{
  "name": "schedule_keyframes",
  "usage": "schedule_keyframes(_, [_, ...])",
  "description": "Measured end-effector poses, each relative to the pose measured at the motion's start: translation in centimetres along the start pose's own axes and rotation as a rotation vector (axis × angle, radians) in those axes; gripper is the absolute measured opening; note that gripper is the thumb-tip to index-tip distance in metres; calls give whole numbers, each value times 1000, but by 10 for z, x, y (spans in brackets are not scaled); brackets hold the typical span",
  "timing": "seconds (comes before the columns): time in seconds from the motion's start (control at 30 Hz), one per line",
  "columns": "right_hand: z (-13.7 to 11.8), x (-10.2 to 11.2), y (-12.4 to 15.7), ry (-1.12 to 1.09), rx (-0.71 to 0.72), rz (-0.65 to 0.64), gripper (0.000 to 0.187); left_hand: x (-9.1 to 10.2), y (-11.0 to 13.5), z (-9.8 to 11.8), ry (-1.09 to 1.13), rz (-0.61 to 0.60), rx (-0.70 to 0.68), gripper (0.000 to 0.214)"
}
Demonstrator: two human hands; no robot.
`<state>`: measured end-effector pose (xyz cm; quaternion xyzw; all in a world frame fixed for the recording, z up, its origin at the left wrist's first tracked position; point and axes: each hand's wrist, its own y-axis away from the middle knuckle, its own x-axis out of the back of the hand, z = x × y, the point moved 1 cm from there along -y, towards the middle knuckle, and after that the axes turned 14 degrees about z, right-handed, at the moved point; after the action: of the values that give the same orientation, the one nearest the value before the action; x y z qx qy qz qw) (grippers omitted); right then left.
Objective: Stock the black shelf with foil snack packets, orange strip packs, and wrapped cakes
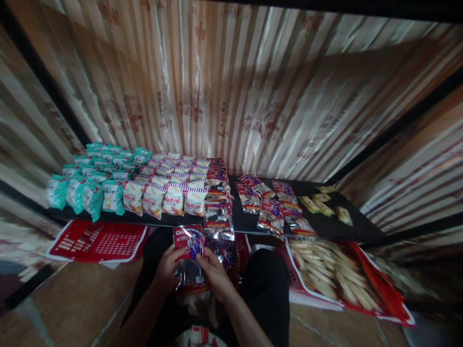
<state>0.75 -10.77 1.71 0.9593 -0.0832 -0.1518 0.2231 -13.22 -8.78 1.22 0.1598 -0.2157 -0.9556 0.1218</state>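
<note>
Both my hands hold a stack of red and purple snack packets (190, 248) just below the front edge of a low black shelf (347, 226). My left hand (167, 268) grips the stack's left side, fingers curled round it. My right hand (213, 272) pinches its right edge. On the shelf lie rows of teal packets (92, 185), rows of white and orange packets (170, 190), a column of red and purple packets (217, 193), several more of them lying loose (273, 205), and a few small yellow packets (323, 202).
A striped curtain (231, 86) hangs behind the shelf. A red bag with white print (97, 241) lies on the floor at the left. A large red open bag of long pale biscuits (333, 274) lies at the right. My dark-clothed knees are below.
</note>
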Motion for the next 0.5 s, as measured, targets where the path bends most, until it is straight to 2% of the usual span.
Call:
schedule_keyframes(0.13, [-6,8,4,26,59,48,57,-15,-6,2,117,-13,81,32])
schedule_keyframes(0.3, [-10,26,-6,36,199,117,68,-46,-9,7,182,11,174,35])
schedule_keyframes(0.4, [-18,34,-12,65,297,184,71,-65,-8,12,187,-14,184,36])
schedule_keyframes(0.5, [-25,42,-17,125,306,262,73,-78,-11,11,174,-55,168,39])
